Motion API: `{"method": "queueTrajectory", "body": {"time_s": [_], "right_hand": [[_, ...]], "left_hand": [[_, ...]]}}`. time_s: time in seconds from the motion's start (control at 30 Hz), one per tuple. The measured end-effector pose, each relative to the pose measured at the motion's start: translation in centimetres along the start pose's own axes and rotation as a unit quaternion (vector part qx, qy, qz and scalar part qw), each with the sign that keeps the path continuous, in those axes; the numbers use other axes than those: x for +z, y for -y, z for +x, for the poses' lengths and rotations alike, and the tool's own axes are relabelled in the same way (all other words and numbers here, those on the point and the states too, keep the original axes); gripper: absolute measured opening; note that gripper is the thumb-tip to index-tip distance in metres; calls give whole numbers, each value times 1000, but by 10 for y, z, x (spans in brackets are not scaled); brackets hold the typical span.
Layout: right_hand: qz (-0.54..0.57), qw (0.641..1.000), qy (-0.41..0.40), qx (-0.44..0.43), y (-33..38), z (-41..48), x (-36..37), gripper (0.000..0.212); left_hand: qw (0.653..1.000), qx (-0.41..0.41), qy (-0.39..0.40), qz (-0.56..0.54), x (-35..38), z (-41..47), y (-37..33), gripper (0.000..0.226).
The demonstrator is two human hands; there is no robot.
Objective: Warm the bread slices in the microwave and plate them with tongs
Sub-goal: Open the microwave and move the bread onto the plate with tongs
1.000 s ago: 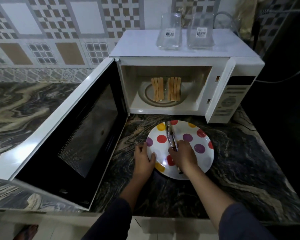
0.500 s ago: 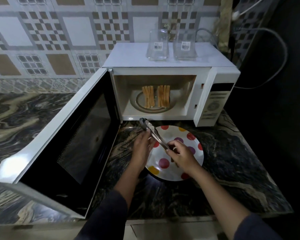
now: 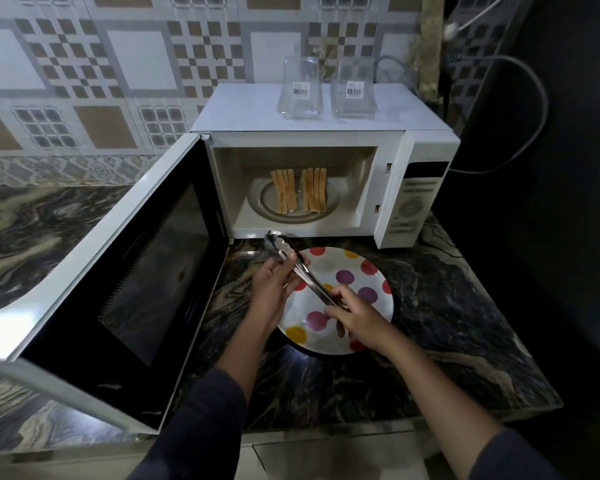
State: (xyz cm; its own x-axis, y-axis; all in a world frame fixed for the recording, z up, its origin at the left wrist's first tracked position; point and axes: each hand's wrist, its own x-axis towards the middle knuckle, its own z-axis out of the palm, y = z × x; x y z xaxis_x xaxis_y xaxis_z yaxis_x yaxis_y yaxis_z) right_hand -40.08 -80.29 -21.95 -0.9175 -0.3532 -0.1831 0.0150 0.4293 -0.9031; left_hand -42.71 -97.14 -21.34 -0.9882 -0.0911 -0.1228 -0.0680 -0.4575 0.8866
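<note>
My right hand (image 3: 357,320) grips the tongs (image 3: 302,271) at the handle end, my left hand (image 3: 274,289) holds their arms midway, closed tips forward – bread slices (image 3: 298,195) stand on edge in the open microwave (image 3: 420,188), judged light, soft, crushable – clamp gently across the faces

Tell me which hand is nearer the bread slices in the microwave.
Left. The left hand holds the tongs near their tips, just in front of the microwave opening, below the bread slices. The right hand grips the tongs' handle end farther back, over the plate.

Marbled dark countertop (image 3: 447,323) carries the white microwave (image 3: 326,138) and spotted plate (image 3: 326,268).
</note>
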Motion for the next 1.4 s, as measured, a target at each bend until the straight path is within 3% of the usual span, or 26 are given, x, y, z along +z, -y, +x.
{"method": "queueTrajectory", "body": {"time_s": [0.03,0.17,0.27,0.37,0.53,0.6,0.67,0.73,0.97,1.13,1.4], "right_hand": [[-2,1000,-1,-1,2,-1,1,3],[-12,1000,-3,-5,4,-3,6,24],[2,1000,0,11,1,-2,8,25],[-12,1000,-17,11,-2,2,9,22],[-105,991,-77,26,-10,14,6,24],[-104,985,-131,49,-11,19,4,30],[-121,974,-184,61,-10,26,1,33],[-135,965,-216,67,-8,37,-3,34],[-168,938,-282,108,16,96,-12,43],[-192,925,-299,137,29,118,-17,38],[-180,946,-267,28,16,102,9,26]], "left_hand": [[1000,-3,8,9,2,0,1,11],[999,-13,32,0,1,0,1,16],[999,-36,39,2,-8,5,3,25],[998,-38,34,32,-15,9,8,19],[977,26,-85,194,-26,13,23,29],[947,64,-138,285,-47,17,31,31],[892,98,-164,409,-72,20,38,33],[840,118,-151,507,-90,25,43,35],[711,117,-75,689,-97,48,49,60],[700,114,-93,698,-98,52,51,56],[716,111,-96,682,-99,50,49,60]]}}
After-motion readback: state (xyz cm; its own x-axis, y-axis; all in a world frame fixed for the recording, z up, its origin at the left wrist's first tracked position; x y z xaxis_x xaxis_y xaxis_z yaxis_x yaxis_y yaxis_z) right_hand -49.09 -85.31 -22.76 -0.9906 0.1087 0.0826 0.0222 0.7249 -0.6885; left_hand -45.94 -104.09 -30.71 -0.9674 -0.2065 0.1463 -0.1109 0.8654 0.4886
